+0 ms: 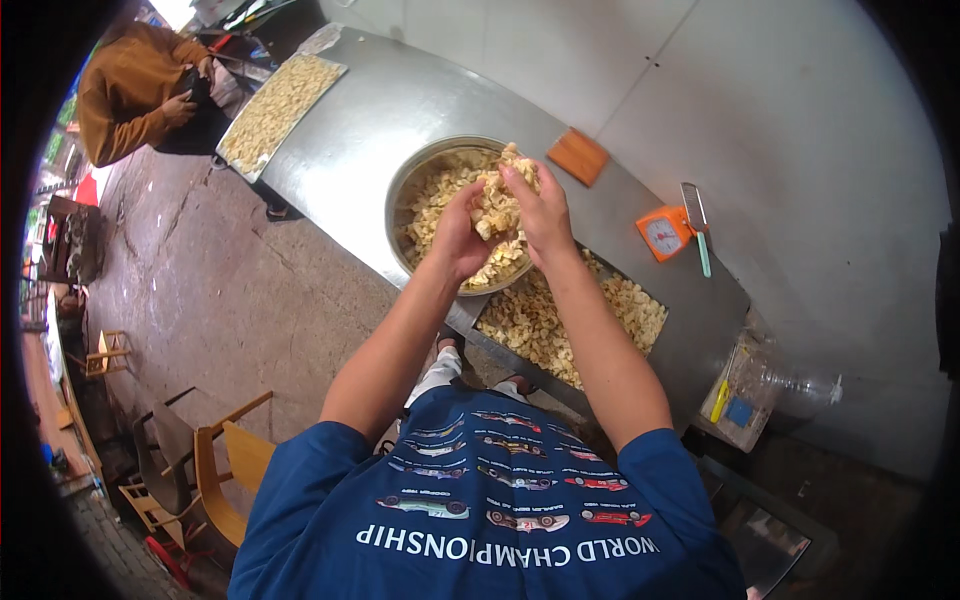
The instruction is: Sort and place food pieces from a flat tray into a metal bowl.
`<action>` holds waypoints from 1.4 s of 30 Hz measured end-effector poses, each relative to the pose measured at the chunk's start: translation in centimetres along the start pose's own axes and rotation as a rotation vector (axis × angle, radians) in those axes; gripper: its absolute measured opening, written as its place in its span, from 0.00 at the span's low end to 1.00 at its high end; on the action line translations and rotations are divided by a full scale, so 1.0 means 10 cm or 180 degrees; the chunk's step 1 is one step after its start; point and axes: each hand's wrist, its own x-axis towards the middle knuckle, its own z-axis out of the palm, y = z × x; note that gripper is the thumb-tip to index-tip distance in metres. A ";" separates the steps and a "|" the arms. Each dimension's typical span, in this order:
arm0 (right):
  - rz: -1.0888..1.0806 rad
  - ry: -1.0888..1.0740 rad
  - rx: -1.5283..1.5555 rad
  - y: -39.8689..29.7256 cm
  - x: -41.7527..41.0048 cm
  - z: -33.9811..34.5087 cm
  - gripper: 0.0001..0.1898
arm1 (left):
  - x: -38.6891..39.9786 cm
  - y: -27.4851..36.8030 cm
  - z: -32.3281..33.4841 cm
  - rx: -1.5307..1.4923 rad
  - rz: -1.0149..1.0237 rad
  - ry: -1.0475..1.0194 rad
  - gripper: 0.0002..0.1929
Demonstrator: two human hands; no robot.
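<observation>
Above a round metal bowl (435,154) on the steel table, my left hand (460,234) and my right hand (545,210) hold a clump of pale yellow chips (496,206) between them. My left hand cups the near left side of the clump, and my right thumb presses against its upper right. More loose chips (431,217) lie in the bowl, partly hidden by my hands. Next to the bowl, a tray of similar chips (622,307) lies beneath my right forearm. What kind of food the chips are made of I cannot tell.
Farther along the steel table (330,157) is another tray of chips (281,112), with a person in a brown top (139,90) beside it. A brown block (577,156), an orange scale (664,232) and a green-handled grater (696,217) line the wall side. Wooden chairs (232,457) stand lower left.
</observation>
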 end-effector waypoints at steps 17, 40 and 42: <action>0.0684 -0.0934 -0.1589 -0.42 0.57 0.24 0.21 | 0.23 0.79 -0.45 0.1190 0.0114 -0.0233 0.10; 0.0386 -0.1051 -0.2547 -0.32 0.68 0.10 0.14 | 0.25 0.92 -0.48 0.3054 0.0466 0.0317 0.13; 0.0189 -0.1044 -0.2778 -0.28 0.68 0.08 0.14 | 0.26 0.89 -0.52 0.3865 0.0939 0.0447 0.16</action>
